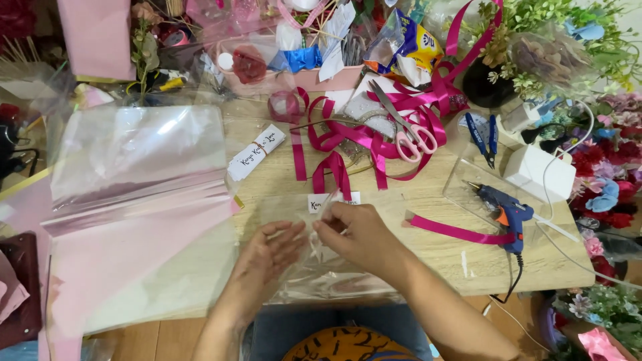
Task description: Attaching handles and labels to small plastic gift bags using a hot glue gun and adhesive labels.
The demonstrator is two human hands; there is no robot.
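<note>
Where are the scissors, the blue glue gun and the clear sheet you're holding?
scissors [416,138], head view, pink handle loops.
blue glue gun [503,203], head view, its body.
clear sheet [334,277], head view, lower middle part.

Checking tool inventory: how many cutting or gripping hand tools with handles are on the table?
2: pink-handled scissors on the magenta ribbon, blue-handled pliers right of them near the white box. Clutter at the back may hide more.

White label [256,152] mid-table; yellow-blue packet [416,45] behind.
</note>
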